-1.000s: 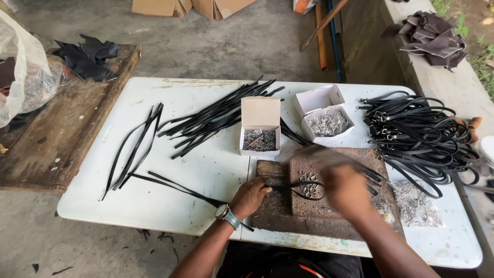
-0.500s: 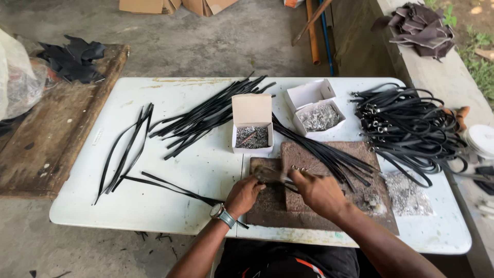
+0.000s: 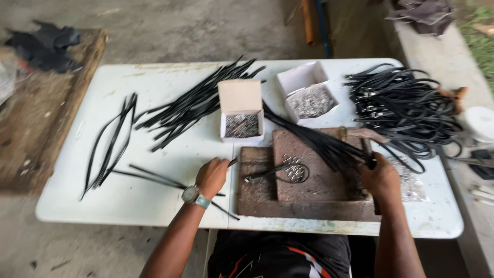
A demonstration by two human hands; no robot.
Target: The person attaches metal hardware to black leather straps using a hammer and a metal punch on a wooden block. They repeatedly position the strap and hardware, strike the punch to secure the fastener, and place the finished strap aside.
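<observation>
Head view: left hand (image 3: pixel 212 176) pinches strap (image 3: pixel 267 171) lying left-right; right hand (image 3: pixel 380 177) grips tool (image 3: pixel 367 153).

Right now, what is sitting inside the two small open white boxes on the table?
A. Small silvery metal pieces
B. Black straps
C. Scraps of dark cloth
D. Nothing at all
A: both the nearer white box and the farther white box hold heaps of small silvery metal pieces, while the black straps lie loose on the white table beside them.
</observation>
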